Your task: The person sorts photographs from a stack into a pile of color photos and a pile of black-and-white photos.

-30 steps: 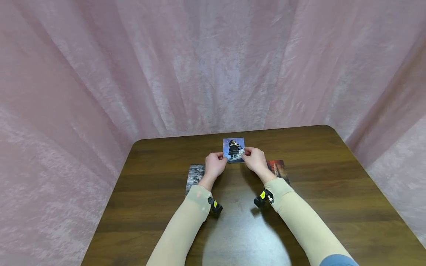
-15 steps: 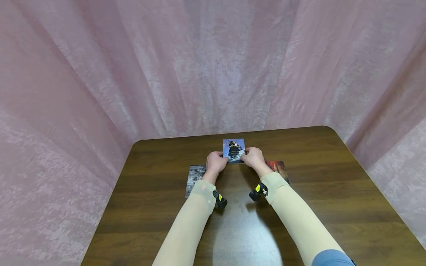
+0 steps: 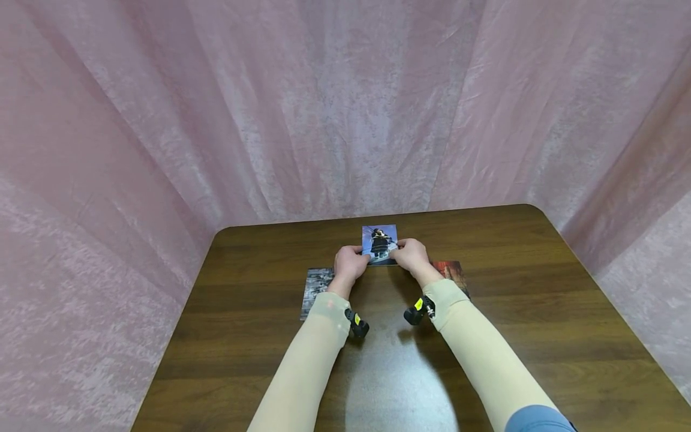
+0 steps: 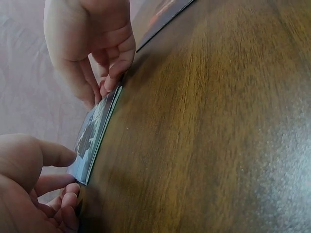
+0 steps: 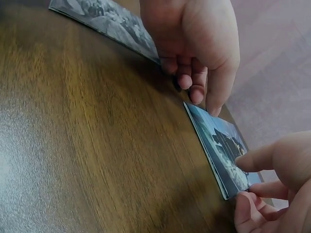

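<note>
From my remote seat, going left to right: a grey photo lies flat on the counter, then my left hand pinches the blue photo at its lower-left corner. My right hand pinches the lower-right corner, beside a red photo. The blue photo sits between the 2 hands, equally near both, its long axis running away from me.

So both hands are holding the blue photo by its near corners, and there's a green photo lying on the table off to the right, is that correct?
Not quite. The photo lying to the right is red-orange, not green, as the head view shows. The rest holds: the left hand and the right hand each pinch a near corner of the blue photo on the table.
</note>
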